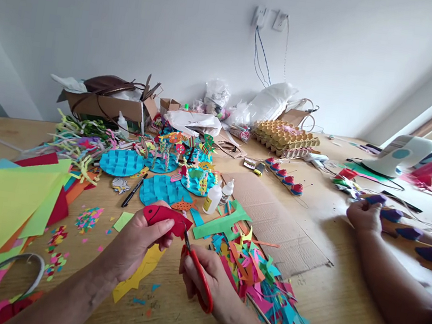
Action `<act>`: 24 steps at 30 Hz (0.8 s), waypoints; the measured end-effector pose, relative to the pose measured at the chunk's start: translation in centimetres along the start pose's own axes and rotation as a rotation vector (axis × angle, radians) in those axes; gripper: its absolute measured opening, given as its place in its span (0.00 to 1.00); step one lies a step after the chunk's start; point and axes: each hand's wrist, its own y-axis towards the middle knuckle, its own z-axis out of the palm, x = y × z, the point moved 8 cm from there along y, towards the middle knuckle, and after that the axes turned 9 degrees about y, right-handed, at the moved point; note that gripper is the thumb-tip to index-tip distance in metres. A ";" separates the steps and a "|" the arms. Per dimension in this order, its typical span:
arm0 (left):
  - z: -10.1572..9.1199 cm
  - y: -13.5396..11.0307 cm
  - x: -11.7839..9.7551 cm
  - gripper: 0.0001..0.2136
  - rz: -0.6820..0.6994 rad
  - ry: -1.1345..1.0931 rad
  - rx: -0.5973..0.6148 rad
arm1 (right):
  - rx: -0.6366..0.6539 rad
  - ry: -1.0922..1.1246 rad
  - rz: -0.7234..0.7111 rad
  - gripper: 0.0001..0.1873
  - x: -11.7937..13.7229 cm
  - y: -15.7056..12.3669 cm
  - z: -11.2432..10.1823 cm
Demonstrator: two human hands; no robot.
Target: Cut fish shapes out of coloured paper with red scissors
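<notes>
My left hand pinches a red paper fish with a drawn eye and gill line, its head to the left. In my right hand is a pair of scissors with red handles, fingers wrapped round the grips. The blade tips meet the fish's tail end. Beneath my left wrist lies a yellow paper piece. Just beyond the fish are a blue disc with a grid of ridges, an orange spotted paper fish and white glue bottles.
Colored paper sheets spread at the left. Paper scraps heap up at the right by a cardboard sheet. A co-worker's hand holds a painted egg-carton strip. Egg trays and a box stand by the wall.
</notes>
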 end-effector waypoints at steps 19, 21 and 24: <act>-0.9 0.0 -1.5 0.10 -0.010 0.052 0.147 | -0.042 0.151 -0.047 0.28 0.6 0.1 -0.3; -1.4 0.2 -1.7 0.09 -0.036 0.181 0.172 | -0.026 0.161 -0.036 0.28 0.4 0.2 -0.2; -1.2 0.4 -1.5 0.08 -0.066 0.377 0.206 | 0.019 0.177 -0.008 0.28 -0.3 0.4 0.2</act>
